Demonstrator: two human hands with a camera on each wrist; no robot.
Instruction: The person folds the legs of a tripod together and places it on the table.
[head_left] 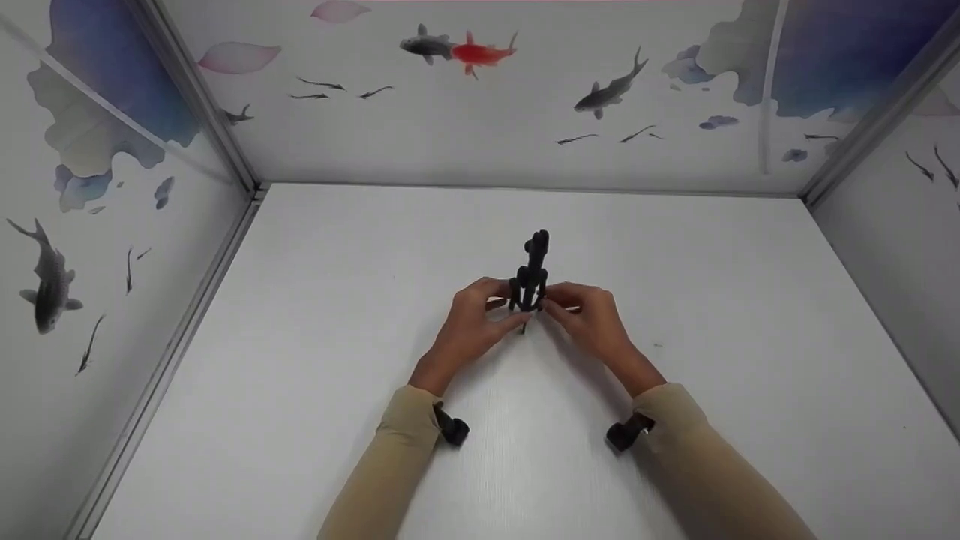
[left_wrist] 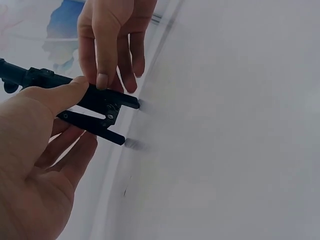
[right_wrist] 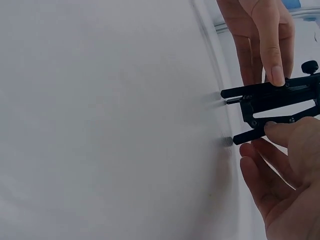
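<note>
A small black tripod [head_left: 535, 259] stands upright at the middle of the white table, its legs slightly spread and feet right at the tabletop. My left hand [head_left: 474, 319] holds it from the left, thumb laid along a leg in the left wrist view, with fingers behind. From the other side my right hand [head_left: 592, 319] pinches a leg; in the right wrist view the thumb presses near the hinged brace of the tripod [right_wrist: 280, 100]. A knob juts from the tripod's upper column. Parts of the legs are hidden behind the thumbs.
White panels painted with fish [head_left: 484, 54] and leaves enclose the table [head_left: 360, 247] at the back and both sides, joined by grey metal corner posts [head_left: 214, 112]. A black wrist camera [head_left: 453, 430] sits at the left cuff, another camera [head_left: 622, 435] at the right cuff.
</note>
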